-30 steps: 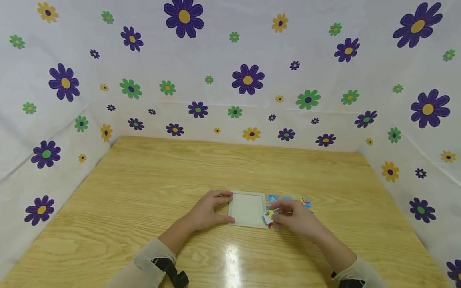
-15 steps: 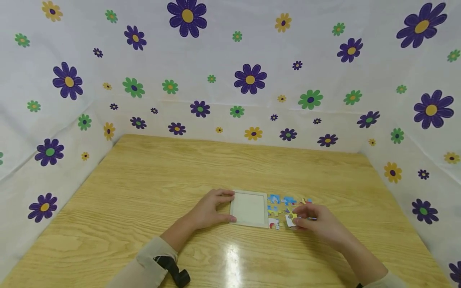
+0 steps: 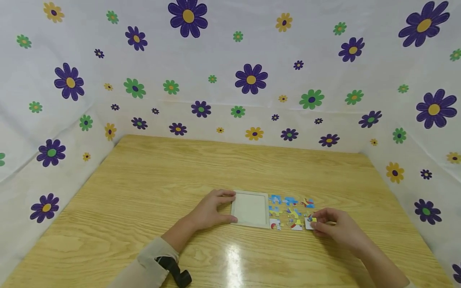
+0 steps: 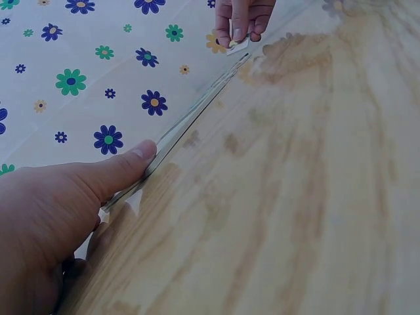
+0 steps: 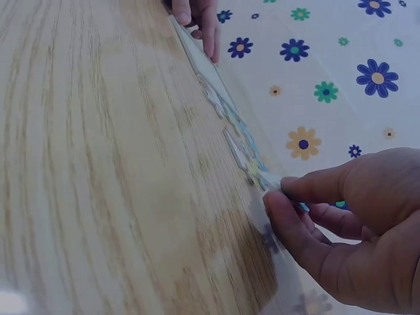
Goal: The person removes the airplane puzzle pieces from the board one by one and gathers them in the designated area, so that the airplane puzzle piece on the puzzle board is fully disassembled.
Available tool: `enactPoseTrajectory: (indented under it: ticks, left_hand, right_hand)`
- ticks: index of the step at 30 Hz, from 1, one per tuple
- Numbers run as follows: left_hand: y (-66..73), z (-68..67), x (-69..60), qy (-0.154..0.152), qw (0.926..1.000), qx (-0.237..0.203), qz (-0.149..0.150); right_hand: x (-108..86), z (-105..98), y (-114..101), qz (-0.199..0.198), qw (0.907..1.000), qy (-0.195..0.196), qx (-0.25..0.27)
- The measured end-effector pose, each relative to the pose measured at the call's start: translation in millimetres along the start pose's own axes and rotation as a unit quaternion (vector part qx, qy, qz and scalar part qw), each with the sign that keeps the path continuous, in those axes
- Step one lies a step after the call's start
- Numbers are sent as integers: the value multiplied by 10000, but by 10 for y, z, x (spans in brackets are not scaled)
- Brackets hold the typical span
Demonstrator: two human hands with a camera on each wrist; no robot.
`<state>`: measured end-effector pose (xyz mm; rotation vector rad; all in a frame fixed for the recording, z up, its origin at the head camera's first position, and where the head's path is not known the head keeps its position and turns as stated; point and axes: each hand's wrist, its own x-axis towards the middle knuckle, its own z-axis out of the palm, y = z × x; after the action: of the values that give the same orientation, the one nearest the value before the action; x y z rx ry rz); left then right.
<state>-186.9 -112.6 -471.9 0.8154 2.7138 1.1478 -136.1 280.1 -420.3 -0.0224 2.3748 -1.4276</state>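
My left hand (image 3: 211, 210) holds the left side of a pale, square puzzle tray (image 3: 267, 208), thumb at the near corner and fingers at the far one. In the left wrist view its thumb (image 4: 141, 154) lies along the tray's edge. Right of the tray lie several loose jigsaw pieces (image 3: 290, 201) in rough rows, printed blue, yellow and red. At the near right end of these rows, my right hand (image 3: 335, 226) pinches a puzzle piece (image 3: 308, 224) of white and yellow between thumb and fingers. The right wrist view shows this pinch low beside the other pieces; fingers partly hide the piece.
The wooden table (image 3: 180, 168) extends around the tray on all sides. Behind it and at both sides hangs a white cloth (image 3: 216, 52) printed with flowers. A black strap (image 3: 174, 272) is on the left sleeve.
My right hand has moved right with the puzzle piece, away from the tray, uncovering the loose pieces beside it. My left hand has stayed on the tray.
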Motion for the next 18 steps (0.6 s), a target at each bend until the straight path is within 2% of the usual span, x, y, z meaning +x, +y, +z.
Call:
enactPoseTrajectory:
  ticks: [6, 10, 13, 16, 18]
  left_hand:
    - [12, 4, 1, 1, 10000, -10, -39]
    - [16, 12, 12, -19, 10000, 4, -17]
    - [8, 8, 6, 5, 10000, 52, 40]
    - [-4, 2, -13, 55, 9999, 35, 112]
    - [-17, -6, -30, 81, 9999, -21, 143]
  right_hand:
    - [-13, -4, 9, 43, 9994, 186, -300]
    - [-27, 8, 11, -19, 9969, 388, -684]
    - [-26, 39, 1, -159, 9876, 662, -1411]
    - [-35, 73, -14, -247, 9731, 895, -2110]
    - [-43, 98, -26, -250, 9669, 972, -2345]
